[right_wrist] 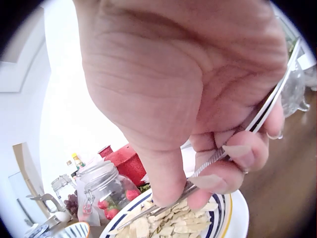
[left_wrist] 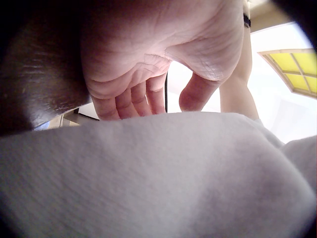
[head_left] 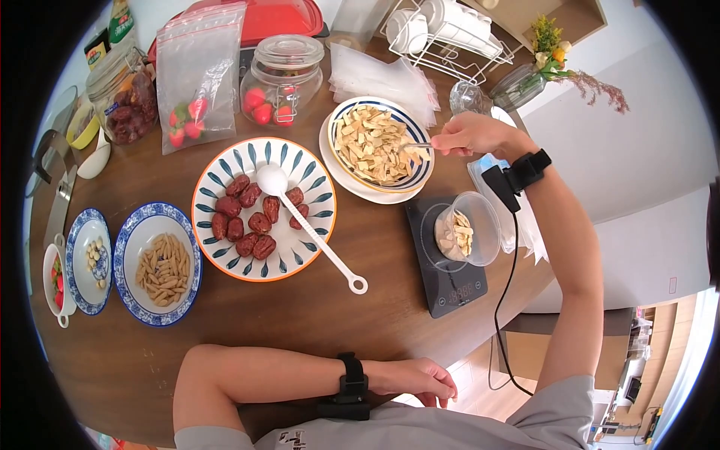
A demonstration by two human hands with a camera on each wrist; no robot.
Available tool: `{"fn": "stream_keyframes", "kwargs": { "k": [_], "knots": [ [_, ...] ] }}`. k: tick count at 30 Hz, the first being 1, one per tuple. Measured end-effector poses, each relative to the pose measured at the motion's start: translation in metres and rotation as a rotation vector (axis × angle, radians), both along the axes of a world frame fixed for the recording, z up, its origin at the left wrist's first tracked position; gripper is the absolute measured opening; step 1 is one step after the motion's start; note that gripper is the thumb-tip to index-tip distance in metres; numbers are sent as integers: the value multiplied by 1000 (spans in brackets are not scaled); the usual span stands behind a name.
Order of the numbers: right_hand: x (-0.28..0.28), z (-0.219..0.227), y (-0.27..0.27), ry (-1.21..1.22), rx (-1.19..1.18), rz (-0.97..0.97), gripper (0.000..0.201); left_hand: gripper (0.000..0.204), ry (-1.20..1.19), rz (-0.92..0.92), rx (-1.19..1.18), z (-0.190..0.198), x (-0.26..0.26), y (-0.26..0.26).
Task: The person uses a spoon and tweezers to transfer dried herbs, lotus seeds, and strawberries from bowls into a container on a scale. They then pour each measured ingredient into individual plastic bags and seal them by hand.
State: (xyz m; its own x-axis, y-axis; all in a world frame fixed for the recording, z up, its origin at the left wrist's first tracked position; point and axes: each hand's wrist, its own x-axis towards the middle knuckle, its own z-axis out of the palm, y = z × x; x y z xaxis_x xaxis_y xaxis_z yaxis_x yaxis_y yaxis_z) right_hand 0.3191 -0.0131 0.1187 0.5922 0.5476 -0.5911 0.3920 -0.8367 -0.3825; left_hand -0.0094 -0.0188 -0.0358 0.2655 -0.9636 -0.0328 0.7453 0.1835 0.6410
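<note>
My right hand point(head_left: 472, 135) pinches metal tweezers point(right_wrist: 213, 157), whose tips reach into a blue-rimmed bowl of pale dried slices point(head_left: 371, 142). In the right wrist view, the thumb and fingers of the right hand point(right_wrist: 198, 99) close round the tweezers above the slices point(right_wrist: 173, 223). Below that bowl, a clear plastic cup point(head_left: 480, 229) with some slices stands on a black kitchen scale point(head_left: 457, 289). My left hand point(head_left: 416, 377) hangs relaxed at the table's near edge, holding nothing; in the left wrist view its fingers point(left_wrist: 131, 101) are partly behind grey cloth point(left_wrist: 148, 173).
A large plate point(head_left: 262, 266) holds red dates and a white spoon point(head_left: 322, 244). Two blue-patterned dishes point(head_left: 157, 311) and a small strawberry dish point(head_left: 67, 300) stand left. Behind are glass jars point(head_left: 281, 75), a zip bag point(head_left: 199, 75), a cup rack point(head_left: 450, 60) and a flower vase point(head_left: 517, 86).
</note>
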Motion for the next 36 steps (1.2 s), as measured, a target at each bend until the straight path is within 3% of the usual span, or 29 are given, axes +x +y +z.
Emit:
{"fn": "stream_keyframes", "kwargs": {
  "k": [6, 12, 18, 20, 23, 29, 33, 36],
  "knots": [
    [-5, 33, -47, -134, 16, -27, 35, 29, 10, -4, 25, 5, 0, 1],
    [-30, 54, -113, -38, 9, -142, 31, 27, 17, 11, 32, 3, -1, -1],
    [-56, 56, -130, -136, -58, -75, 35, 27, 20, 13, 36, 6, 0, 1],
    [-56, 61, -127, -180, -95, -44, 34, 28, 25, 15, 35, 6, 0, 1],
    [-34, 65, -117, -200, 68, -71, 37, 28, 22, 15, 26, 4, 0, 0],
    [-4, 33, -34, -358, 166, -9, 37, 28, 24, 19, 32, 6, 0, 2],
    [28, -1, 5, -403, 165, 36, 41, 28, 0, 16, 10, 4, 0, 3],
    [37, -11, 26, -470, 24, 17, 43, 32, -36, 21, -2, 2, 0, 2]
  ]
}}
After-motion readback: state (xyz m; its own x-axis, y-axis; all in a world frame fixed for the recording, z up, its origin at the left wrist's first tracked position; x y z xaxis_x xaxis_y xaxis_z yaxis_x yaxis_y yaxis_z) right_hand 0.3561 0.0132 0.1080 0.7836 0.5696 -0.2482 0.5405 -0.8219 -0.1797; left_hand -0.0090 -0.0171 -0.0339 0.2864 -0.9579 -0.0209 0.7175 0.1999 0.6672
